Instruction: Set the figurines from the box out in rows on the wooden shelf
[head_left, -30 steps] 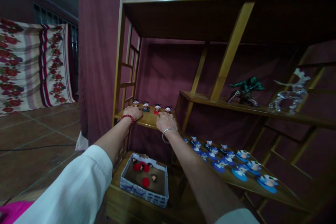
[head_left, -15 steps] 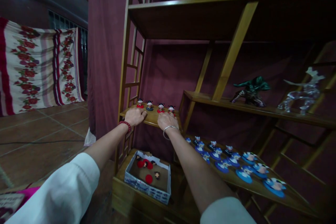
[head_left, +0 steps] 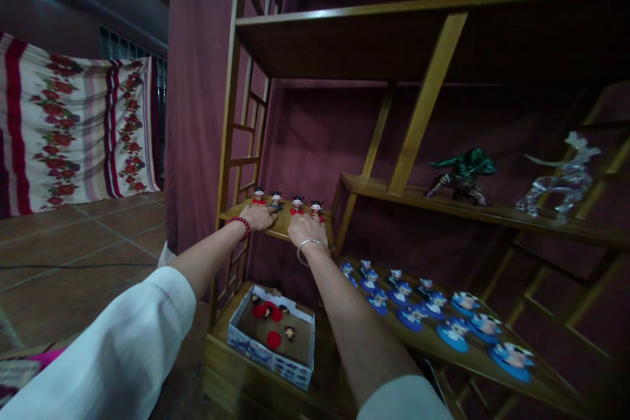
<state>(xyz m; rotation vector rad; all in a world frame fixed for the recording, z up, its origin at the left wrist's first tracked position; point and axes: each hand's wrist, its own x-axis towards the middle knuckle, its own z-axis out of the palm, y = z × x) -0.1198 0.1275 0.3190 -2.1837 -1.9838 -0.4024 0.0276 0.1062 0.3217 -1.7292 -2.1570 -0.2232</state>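
Observation:
Four small figurines with black hair buns and red clothes stand in a row on a small wooden shelf. My left hand, with a red bead bracelet, reaches over the front edge, fingers stretched to the dark base of the second figurine. It seems to touch that base. My right hand, wearing a silver bangle, lies on the shelf edge before the third figurine and the fourth figurine. Its fingers look flat, partly hidden by the hand's back. The first figurine stands at the left end.
Below, an open cardboard box holds loose figurines and red discs. Several blue-based figurines fill the lower right shelf. A green figure and a clear deer statue stand higher. A wooden upright borders the left side.
My left hand has moved slightly right, its fingers now at the second figurine's base. My right hand stays by the third and fourth figurines. The view has shifted a little.

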